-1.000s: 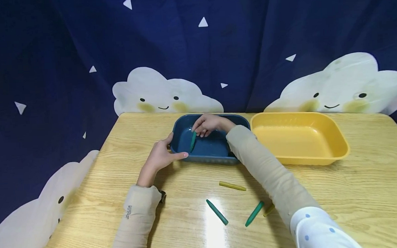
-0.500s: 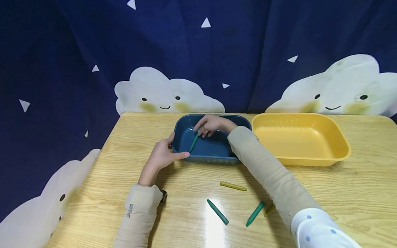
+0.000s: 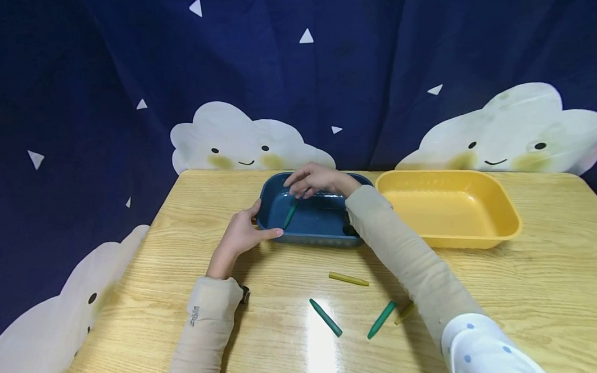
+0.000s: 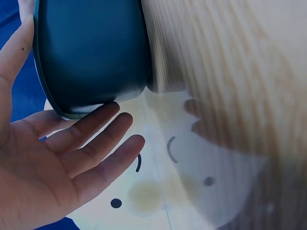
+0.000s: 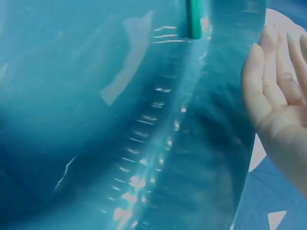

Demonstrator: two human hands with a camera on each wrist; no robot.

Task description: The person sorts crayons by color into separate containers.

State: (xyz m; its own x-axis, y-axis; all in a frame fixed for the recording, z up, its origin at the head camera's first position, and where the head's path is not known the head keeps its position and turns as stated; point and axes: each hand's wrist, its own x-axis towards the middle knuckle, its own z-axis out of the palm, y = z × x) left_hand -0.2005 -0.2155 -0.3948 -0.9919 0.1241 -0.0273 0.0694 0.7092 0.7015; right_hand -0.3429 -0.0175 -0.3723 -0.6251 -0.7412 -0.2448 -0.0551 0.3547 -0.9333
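Note:
A green crayon (image 3: 290,214) lies inside the dark blue bin (image 3: 316,240), near its left end; the right wrist view catches one end of this crayon (image 5: 194,21). My right hand (image 3: 314,180) hovers over the bin's back part with loose fingers, holding nothing, just above the crayon's far end. At the bin's left end rests my left hand (image 3: 241,232), thumb on the front rim. In the left wrist view its extended fingers (image 4: 103,163) spread alongside the bin's outer wall (image 4: 96,48).
A yellow bin (image 3: 448,239) stands right of the blue one. Nearer on the wooden table lie a yellow crayon (image 3: 348,278), two green crayons (image 3: 325,317), and another yellow crayon (image 3: 404,313) partly covered by the right sleeve. A dark blue curtain (image 3: 353,65) hangs behind.
My right hand has let go of the green crayon, which now rests in the blue bin, and has lifted slightly off it. My left hand stays put.

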